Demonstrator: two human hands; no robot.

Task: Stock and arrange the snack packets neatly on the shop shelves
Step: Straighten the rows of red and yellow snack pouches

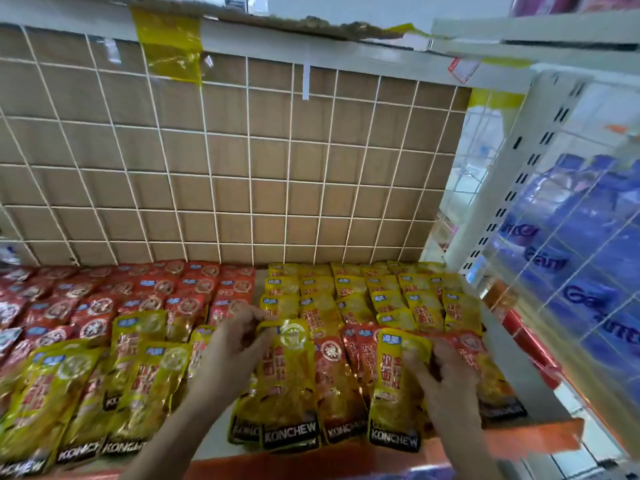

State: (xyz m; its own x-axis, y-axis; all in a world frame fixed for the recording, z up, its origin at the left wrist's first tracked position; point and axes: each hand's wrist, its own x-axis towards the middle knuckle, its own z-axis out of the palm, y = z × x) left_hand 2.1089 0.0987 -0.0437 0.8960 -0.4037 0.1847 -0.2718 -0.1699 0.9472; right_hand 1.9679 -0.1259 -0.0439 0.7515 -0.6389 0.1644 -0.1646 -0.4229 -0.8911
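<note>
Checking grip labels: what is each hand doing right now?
Left hand: pinches the middle yellow packet at its top.
Right hand: grips the right yellow packet.

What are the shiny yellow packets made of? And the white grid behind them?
The yellow packets look like glossy plastic film: they glint and wrinkle. The white grid seems to be thin painted metal wire, though plastic is possible. The brown sheet behind it looks like dull cardboard.
</note>
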